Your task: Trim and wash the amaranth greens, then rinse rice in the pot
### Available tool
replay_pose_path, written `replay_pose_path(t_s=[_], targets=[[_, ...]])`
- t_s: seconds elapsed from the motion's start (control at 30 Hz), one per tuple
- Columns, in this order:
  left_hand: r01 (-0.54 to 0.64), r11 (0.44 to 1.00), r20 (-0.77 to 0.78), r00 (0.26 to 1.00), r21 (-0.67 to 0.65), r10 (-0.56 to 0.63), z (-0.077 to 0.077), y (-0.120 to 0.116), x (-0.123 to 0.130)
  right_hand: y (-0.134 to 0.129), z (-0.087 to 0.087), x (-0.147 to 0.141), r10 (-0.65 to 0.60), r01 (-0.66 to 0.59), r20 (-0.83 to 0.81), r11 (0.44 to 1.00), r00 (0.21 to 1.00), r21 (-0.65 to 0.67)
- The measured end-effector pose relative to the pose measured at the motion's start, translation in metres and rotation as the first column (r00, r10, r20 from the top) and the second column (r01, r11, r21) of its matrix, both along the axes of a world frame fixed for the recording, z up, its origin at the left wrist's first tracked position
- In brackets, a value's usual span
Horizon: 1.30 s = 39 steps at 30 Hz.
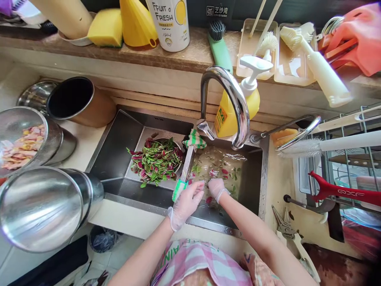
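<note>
**Left hand** [186, 206] and **right hand** [217, 190], both in clear disposable gloves, over a rectangular stainless-steel sink [181, 208]. The fingers of both hands are loosely bent. The left hand lies just beside a green-and-white striped cloth [179, 190] wrapped around a narrow white bar [187, 165] that spans the sink. The right hand is at the water's surface among loose red-and-green leaves [220, 171]. Whether either hand grips anything cannot be made out. Water fills the sink's right side. Left of the bar, a heap of red-and-green leafy greens [156, 161] sits in a round metal bowl [168, 140], which they largely hide. At far left, a tilted steel bowl [29, 135] holds pinkish-yellow food [22, 147], too blurred to identify. Below it, a large tilted steel basin [41, 208] is cut off by the frame edge.
</note>
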<state>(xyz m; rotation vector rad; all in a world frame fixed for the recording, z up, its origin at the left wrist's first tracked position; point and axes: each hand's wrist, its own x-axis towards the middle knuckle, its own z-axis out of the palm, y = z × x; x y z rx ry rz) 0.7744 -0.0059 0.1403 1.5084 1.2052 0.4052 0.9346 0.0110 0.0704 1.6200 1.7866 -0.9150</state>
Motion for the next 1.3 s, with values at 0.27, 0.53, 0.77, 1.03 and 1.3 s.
replay_pose_path(t_s=[0.27,0.53,0.77,1.03,1.3], targets=[[0.332,0.94,-0.318,0.885,-0.085,-0.341,-0.03,-0.013,0.031,-0.052,0.038,0.028,-0.403,0.401,-0.116,0.915,0.908,-0.036],[0.641,0.765,-0.536,0.628,-0.054,-0.564,-0.026,-0.013,0.041,-0.093,0.042,0.027,-0.698,0.699,-0.245,0.708,0.673,-0.097],[0.663,0.748,-0.582,0.617,0.024,-0.529,-0.017,-0.027,0.05,-0.107,0.022,0.019,-0.822,0.88,-0.37,0.475,0.433,-0.026],[0.45,0.886,-0.672,0.625,-0.107,-0.398,-0.015,-0.012,0.037,-0.122,0.031,0.061,-0.73,0.966,-0.648,0.256,0.219,0.037],[0.33,0.939,-0.44,0.861,0.099,-0.256,-0.003,0.004,0.022,-0.124,0.086,0.089,-0.685,0.931,-0.631,0.237,0.364,0.279]])
